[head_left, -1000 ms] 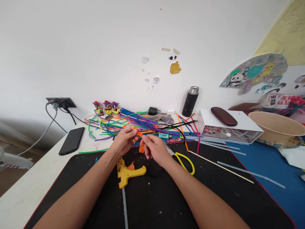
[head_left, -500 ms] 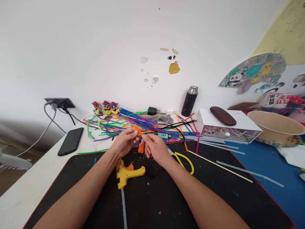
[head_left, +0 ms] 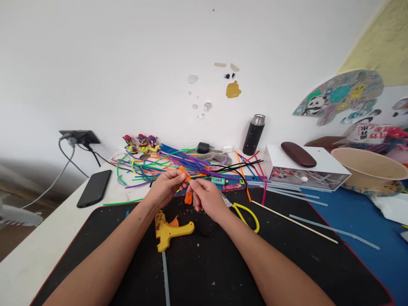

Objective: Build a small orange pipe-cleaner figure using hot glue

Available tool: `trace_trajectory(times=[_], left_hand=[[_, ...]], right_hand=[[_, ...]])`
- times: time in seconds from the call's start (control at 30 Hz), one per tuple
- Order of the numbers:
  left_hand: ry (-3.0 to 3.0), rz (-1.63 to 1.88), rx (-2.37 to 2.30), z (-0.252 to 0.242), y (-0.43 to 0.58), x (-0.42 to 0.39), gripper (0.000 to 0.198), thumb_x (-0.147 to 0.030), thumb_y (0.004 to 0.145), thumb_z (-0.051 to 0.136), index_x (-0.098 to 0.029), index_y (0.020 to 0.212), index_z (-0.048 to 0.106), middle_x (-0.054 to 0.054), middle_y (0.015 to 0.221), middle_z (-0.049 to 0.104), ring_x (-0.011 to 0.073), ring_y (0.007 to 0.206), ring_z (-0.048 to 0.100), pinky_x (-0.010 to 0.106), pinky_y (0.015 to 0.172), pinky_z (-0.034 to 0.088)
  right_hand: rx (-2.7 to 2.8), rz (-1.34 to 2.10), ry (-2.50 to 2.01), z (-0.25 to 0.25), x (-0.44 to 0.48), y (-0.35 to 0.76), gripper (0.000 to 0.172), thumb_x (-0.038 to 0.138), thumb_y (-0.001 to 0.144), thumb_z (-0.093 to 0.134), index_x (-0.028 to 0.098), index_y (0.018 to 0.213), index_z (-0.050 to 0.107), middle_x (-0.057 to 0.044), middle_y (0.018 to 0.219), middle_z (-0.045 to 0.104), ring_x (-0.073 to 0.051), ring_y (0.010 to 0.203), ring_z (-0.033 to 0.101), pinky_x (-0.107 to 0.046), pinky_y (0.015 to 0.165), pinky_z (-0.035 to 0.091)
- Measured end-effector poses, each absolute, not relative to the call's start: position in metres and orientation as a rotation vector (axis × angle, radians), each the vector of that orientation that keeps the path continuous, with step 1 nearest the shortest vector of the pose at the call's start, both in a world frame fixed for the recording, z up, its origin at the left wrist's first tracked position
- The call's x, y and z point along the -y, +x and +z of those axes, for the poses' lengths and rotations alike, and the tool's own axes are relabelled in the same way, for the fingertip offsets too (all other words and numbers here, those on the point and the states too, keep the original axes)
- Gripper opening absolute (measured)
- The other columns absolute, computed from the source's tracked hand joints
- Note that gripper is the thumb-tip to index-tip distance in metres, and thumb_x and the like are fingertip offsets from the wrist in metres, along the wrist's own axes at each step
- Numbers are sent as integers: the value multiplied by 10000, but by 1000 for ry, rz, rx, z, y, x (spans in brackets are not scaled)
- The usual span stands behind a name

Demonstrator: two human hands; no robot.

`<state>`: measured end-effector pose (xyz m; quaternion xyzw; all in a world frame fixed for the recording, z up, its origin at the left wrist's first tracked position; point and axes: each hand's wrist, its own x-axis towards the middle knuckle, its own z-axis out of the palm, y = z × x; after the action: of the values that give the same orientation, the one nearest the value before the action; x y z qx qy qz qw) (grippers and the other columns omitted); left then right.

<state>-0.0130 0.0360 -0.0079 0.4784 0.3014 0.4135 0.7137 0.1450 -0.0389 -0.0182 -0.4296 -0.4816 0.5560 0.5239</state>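
Between my two hands is a bent orange pipe cleaner (head_left: 184, 172), held just above the back edge of the black mat (head_left: 223, 263). The fingertips of my left hand (head_left: 168, 185) pinch its upper part. My right hand (head_left: 205, 193) grips it from the other side, and a folded orange bundle (head_left: 188, 198) hangs below the fingers. Part of the piece is hidden by the fingers. On the mat below my left hand lies a yellow hot glue gun (head_left: 170, 231) with a long glue stick in it. Yellow-handled scissors (head_left: 251, 219) rest beside my right wrist, partly covered.
Many coloured pipe cleaners (head_left: 188, 159) spread along the wall. Three small figures (head_left: 142, 143), a black flask (head_left: 254, 135) and a white box (head_left: 306, 170) stand behind. A phone (head_left: 94, 189) lies left; a wooden stick (head_left: 293, 222) and clear glue sticks (head_left: 334, 230) lie right.
Both hands stay almost in place around the orange pipe cleaner. My left fingers have shifted slightly, and its upper end now looks shorter and more bent.
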Motion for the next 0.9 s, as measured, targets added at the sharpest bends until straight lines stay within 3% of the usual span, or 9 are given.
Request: trace_trajectory(times=[0.2,0.47,0.9], left_hand=[[1055,975,-688,-7,-12,-34,377,-389,626,995,-115,693,744,23,602,658,91,543,573,186,538,440],[1042,984,-705,-7,-11,-35,377,-382,619,996,-113,698,743,10,606,640,77,541,534,182,527,422],[1356,902,-768,-3,-18,-37,415,-506,730,899,-155,663,688,17,596,651,102,519,520,230,523,404]], right_hand=[[1157,1355,-1020,-16,39,146,405,596,927,612,194,890,644,85,487,528,-90,337,464,-209,372,307],[1198,1260,-1036,-16,40,146,292,483,936,631,192,915,649,90,506,536,-82,346,450,-204,383,331],[1276,1112,-1137,-19,40,148,273,449,964,613,194,896,683,78,503,526,-98,372,448,-224,416,353]])
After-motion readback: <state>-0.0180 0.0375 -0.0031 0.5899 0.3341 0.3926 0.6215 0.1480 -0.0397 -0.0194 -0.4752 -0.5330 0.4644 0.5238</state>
